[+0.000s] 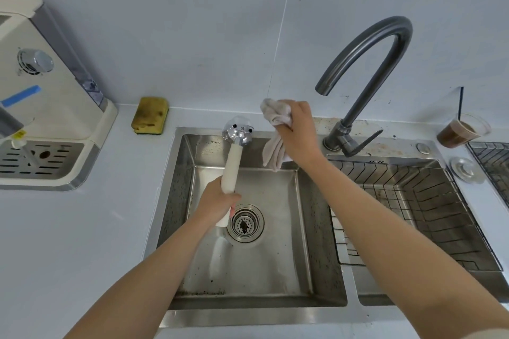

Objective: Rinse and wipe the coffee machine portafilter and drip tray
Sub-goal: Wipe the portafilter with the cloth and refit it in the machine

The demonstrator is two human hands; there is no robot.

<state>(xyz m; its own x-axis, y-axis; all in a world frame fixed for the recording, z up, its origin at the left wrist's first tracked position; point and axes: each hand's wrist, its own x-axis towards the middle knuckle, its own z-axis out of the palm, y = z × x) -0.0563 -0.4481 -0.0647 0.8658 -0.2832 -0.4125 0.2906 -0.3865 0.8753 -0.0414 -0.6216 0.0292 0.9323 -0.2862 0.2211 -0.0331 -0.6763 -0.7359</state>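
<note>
Chrome caps the far end of the portafilter (pixel 237 132). Its cream handle runs lengthwise from near the drain (pixel 245 223) up and away from you, so the head points at the back wall over the far edge of the sink (pixel 248 316). Your left hand (pixel 217 198) grips the handle's near end. Your right hand (pixel 298 132), just right of the head, clutches a bunched pale cloth (pixel 275 115) that hangs down. The tap (pixel 366 63) arches further right. A sponge (pixel 150 115) and the coffee machine (pixel 55 96), with its drip tray (pixel 41 159), sit on the tabletop (pixel 82 242) to your left.
</note>
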